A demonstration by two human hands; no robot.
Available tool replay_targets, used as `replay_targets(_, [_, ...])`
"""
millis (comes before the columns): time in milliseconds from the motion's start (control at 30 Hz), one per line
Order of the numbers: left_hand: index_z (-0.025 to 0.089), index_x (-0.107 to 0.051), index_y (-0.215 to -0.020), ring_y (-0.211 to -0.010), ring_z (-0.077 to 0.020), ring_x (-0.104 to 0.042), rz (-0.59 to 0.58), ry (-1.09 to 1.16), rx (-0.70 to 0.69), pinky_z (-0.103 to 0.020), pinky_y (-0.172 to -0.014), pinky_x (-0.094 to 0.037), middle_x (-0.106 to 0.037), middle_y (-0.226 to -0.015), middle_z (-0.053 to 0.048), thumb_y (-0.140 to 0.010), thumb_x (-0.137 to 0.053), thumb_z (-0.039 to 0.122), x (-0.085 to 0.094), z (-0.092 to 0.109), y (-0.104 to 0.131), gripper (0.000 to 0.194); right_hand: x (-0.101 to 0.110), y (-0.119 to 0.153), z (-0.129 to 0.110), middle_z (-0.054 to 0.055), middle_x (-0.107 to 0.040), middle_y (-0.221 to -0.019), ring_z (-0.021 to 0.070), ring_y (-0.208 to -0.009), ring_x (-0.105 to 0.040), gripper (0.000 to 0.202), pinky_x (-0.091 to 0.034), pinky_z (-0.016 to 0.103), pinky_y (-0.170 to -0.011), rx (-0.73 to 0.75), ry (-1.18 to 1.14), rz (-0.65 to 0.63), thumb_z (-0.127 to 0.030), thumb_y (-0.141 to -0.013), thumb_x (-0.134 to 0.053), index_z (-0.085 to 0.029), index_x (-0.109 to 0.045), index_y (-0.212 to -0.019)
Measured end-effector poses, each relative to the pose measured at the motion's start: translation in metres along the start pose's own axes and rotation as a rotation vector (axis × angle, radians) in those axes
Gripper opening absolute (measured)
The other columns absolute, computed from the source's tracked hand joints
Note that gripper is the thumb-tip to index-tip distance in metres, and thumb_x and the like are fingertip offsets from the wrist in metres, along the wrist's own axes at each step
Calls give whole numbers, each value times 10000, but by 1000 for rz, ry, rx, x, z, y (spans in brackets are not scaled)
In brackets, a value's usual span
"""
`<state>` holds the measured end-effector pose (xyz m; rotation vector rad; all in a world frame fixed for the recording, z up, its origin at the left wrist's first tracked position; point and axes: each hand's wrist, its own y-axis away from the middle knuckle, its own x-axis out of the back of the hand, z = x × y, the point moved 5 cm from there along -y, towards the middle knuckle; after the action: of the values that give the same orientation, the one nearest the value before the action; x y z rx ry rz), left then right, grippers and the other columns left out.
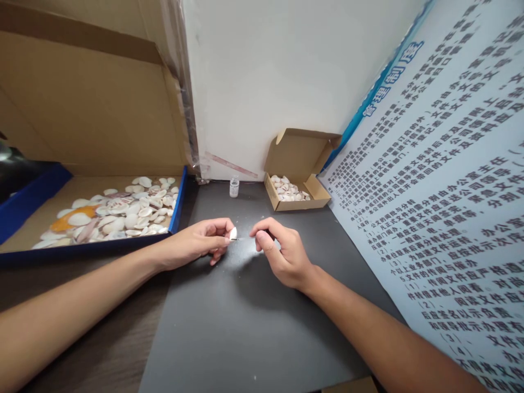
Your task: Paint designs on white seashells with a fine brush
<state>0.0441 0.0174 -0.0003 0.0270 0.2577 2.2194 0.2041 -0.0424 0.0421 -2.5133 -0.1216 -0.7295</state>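
Pinched between the thumb and fingers of my left hand (pixel 196 243) is a small white seashell (pixel 233 233). Facing it across a short gap, my right hand (pixel 286 254) has its thumb and forefinger pressed together. A thin, faint line with a dark tip seems to run from those fingertips to the shell's edge; it is too fine to name. Both hands are over the dark grey tabletop (pixel 245 338). Beyond them stands a small clear bottle (pixel 233 187) with a whitish label.
A large blue-edged box (pixel 179 204) on the left holds many shells (pixel 131 218) and an orange piece (pixel 67 221). At the back right, a small open cardboard box (pixel 298 206) contains more shells. A printed board (pixel 434 180) borders the right side; a white panel (pixel 262 82) stands behind.
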Motion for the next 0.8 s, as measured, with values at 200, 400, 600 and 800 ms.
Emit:
replay_targets(200, [189,-491,-829,-533,-85,-435,5,-9,0,-208,-506,-411,-457,-594,67,-861,-637,366,-1,2,0,232,1,0,0,-7,-591,-749,112,-620,-515,150,-413,229,-602,-3,27,30,-293,-980,-477,-198,-592,-966])
replay_targets(400, [189,-497,-842,-543,-89,-442,-3,-20,-9,-214,-509,-410,-462,-618,61,-859,-637,386,-1,2,0,242,-2,0,0,-8,-583,-724,121,-639,-535,179,-418,238,-625,-2,35,-23,-294,-992,-449,-198,-596,-958])
replay_targets(600, [191,-491,-833,-544,-89,-441,-3,-27,-1,-214,-519,-413,-457,-611,60,-867,-628,378,1,0,0,235,1,1,-3,-4,-587,-729,121,-631,-529,173,-420,238,-621,24,36,12,-286,-986,-456,-196,-598,-943])
replay_targets(800, [189,-489,-834,-549,-90,-444,-11,-30,-7,-216,-521,-416,-461,-626,55,-875,-619,369,1,0,-1,226,0,-1,-1,1,-601,-751,122,-639,-535,170,-422,238,-626,22,58,18,-297,-989,-462,-201,-599,-961])
